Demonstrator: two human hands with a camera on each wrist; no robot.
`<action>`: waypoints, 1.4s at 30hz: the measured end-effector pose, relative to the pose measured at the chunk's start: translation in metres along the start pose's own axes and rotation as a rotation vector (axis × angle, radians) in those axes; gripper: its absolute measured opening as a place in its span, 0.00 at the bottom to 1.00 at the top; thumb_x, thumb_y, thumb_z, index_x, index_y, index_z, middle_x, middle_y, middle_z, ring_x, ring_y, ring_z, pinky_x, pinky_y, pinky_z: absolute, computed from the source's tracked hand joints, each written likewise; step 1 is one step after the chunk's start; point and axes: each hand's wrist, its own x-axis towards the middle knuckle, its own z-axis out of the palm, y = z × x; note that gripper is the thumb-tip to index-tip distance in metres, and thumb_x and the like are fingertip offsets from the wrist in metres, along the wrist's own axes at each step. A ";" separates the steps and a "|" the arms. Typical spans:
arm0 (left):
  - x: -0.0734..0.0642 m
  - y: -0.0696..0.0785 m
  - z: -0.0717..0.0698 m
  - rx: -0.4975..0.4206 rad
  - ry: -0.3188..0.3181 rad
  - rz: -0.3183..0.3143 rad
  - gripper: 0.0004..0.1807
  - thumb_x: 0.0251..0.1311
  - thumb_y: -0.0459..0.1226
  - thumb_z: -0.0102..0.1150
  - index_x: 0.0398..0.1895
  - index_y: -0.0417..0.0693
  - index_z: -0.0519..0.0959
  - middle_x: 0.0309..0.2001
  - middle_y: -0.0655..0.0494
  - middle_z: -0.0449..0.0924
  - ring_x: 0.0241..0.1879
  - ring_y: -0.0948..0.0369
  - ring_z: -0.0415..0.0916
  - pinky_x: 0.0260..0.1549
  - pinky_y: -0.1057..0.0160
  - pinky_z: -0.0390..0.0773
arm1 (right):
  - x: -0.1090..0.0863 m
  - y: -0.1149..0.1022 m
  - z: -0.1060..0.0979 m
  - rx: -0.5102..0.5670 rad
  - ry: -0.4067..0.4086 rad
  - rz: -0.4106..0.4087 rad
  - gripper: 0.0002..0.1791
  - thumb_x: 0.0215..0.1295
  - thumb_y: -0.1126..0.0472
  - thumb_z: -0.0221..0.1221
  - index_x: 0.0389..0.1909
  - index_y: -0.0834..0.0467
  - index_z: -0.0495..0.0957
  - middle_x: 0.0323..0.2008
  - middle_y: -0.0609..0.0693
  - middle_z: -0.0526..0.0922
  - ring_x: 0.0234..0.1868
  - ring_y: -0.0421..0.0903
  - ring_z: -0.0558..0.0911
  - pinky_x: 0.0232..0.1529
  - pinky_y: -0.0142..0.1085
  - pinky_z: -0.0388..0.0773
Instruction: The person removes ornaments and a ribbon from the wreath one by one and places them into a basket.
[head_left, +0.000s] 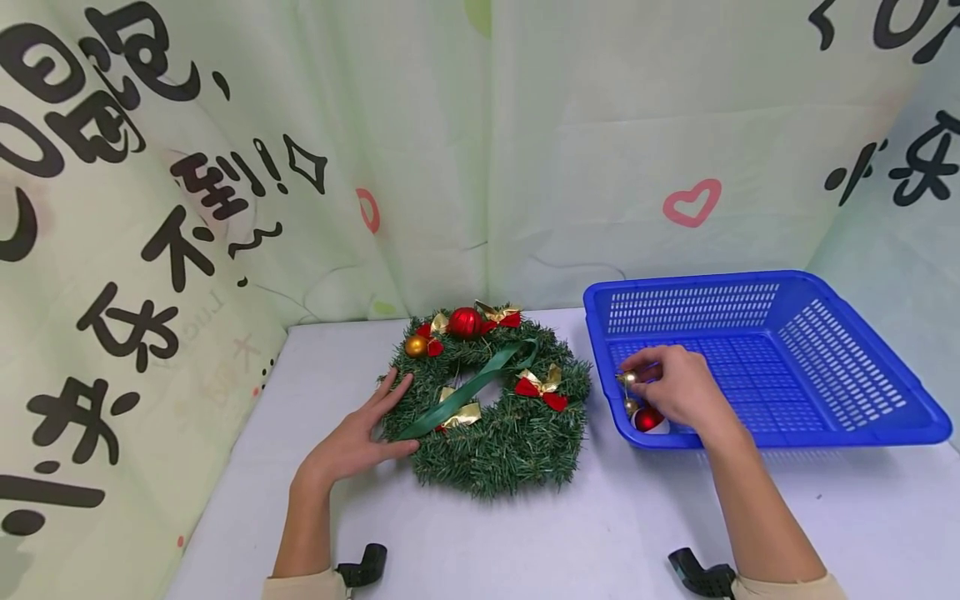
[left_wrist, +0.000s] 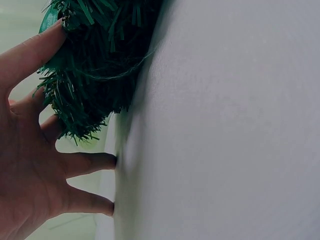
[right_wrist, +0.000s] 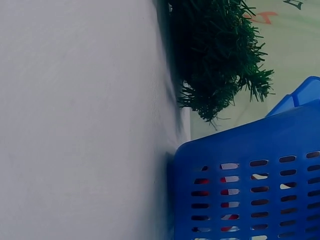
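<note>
A green wreath (head_left: 502, 454) lies on the white table, trimmed with red-and-gold bows (head_left: 542, 387), a red bauble (head_left: 465, 322), a gold bauble (head_left: 416, 346) and a green ribbon (head_left: 468, 390) across its middle. My left hand (head_left: 356, 442) rests against the wreath's left side, fingers spread; in the left wrist view its thumb touches the needles. Inside the near left corner of a blue basket (head_left: 810, 439), my right hand (head_left: 678, 387) pinches a small gold bauble (head_left: 629, 378) in its fingertips. Beneath it sit another gold bauble (head_left: 631, 407) and a red-and-white bauble (head_left: 647, 419).
The basket's perforated wall (right_wrist: 250, 200) stands just right of the wreath, with a narrow strip of table between. A pale printed curtain (head_left: 540, 167) hangs behind the table (head_left: 540, 542) and along its sides.
</note>
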 end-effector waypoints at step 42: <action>-0.002 0.002 -0.001 0.001 -0.005 -0.003 0.54 0.64 0.57 0.69 0.86 0.71 0.45 0.86 0.62 0.30 0.83 0.39 0.41 0.70 0.25 0.56 | -0.002 -0.001 0.000 -0.021 0.019 -0.029 0.16 0.68 0.66 0.65 0.55 0.62 0.86 0.51 0.65 0.88 0.53 0.64 0.86 0.57 0.60 0.77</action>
